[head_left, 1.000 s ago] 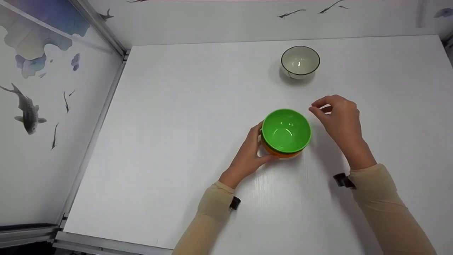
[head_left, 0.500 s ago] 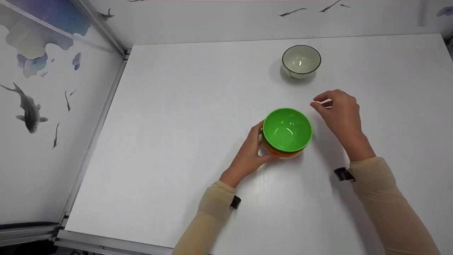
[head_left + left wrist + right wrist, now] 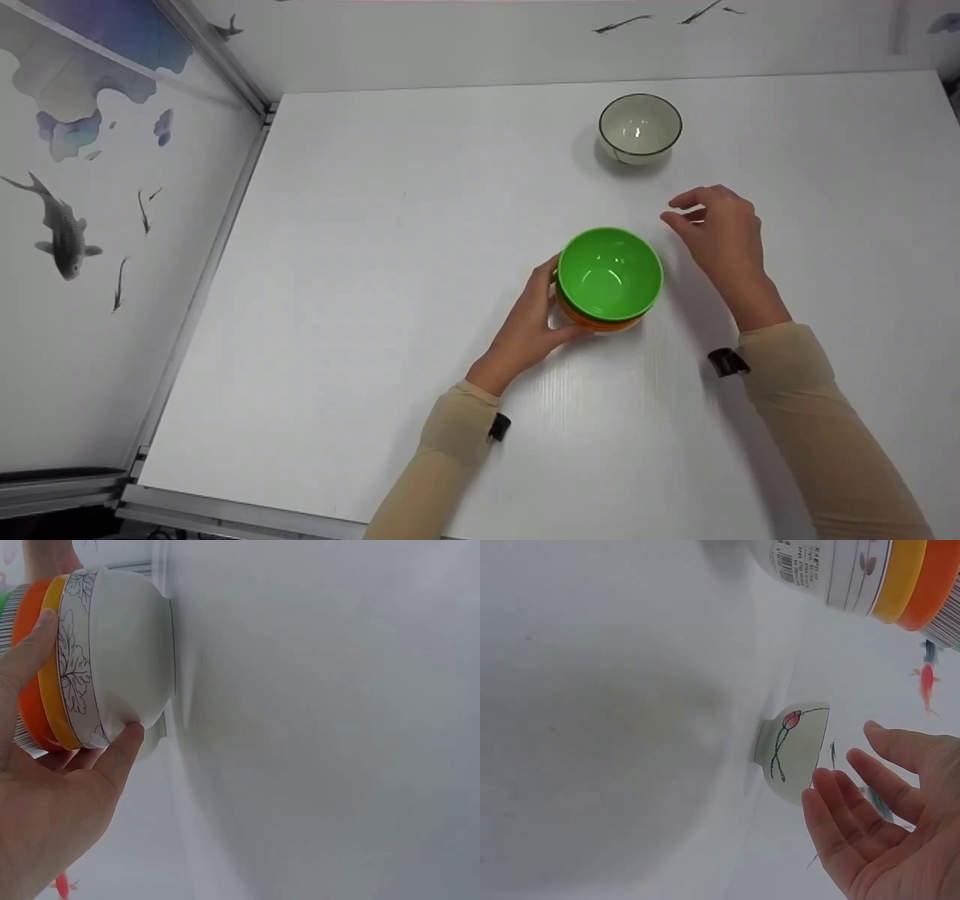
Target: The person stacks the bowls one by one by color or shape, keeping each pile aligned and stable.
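Observation:
My left hand (image 3: 525,330) grips a stack of nested bowls from its left side in the head view. A bright green bowl (image 3: 611,274) tops the stack. Below it, the left wrist view shows a striped bowl (image 3: 7,624), an orange bowl (image 3: 34,706), a yellow bowl (image 3: 57,690) and, lowest, white ware with a leaf-patterned band (image 3: 75,667). The left thumb and fingers span the stack's side. My right hand (image 3: 724,240) hovers right of the stack, fingers loosely bent, thumb and fingertips apart, holding nothing.
A pale bowl (image 3: 641,135) with a dark rim stands farther back on the white table (image 3: 337,300); the right wrist view shows a red flower bud (image 3: 791,720) painted on its side. White panels with fish drawings (image 3: 64,232) border the table at the left and back.
My right hand has moved slightly away from me, toward the pale bowl at the back, and its thumb and fingertips have parted a little. The left hand keeps its grip on the stack.

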Demonstrator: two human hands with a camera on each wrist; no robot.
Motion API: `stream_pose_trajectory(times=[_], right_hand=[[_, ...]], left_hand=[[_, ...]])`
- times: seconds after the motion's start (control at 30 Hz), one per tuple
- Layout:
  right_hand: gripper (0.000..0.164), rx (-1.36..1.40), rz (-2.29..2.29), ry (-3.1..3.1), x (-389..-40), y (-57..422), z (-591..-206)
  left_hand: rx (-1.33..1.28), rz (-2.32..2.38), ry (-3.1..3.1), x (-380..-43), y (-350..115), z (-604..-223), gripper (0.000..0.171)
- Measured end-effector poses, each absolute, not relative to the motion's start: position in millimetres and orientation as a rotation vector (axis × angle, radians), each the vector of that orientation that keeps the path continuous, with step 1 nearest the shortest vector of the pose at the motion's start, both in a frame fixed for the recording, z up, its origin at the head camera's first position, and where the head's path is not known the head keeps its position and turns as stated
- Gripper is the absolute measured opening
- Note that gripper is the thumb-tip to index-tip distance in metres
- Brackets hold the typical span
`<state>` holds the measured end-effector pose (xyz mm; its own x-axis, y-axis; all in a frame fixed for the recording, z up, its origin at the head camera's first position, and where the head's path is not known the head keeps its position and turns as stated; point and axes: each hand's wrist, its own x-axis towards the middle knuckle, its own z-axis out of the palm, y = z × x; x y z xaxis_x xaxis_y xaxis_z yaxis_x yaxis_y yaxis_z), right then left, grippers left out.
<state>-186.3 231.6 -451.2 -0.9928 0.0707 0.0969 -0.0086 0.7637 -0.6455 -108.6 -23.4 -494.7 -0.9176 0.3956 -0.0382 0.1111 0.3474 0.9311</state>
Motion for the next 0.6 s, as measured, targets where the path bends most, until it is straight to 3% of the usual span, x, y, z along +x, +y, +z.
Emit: stream_pose_trajectory(times=[0.6], right_hand=[[0.035,-0.207,1.178,-2.911,-201.9,244.1,-465.5]], left_hand=[[0.458,1.548,2.392,-108.4,-24.2,-494.1,0.098]])
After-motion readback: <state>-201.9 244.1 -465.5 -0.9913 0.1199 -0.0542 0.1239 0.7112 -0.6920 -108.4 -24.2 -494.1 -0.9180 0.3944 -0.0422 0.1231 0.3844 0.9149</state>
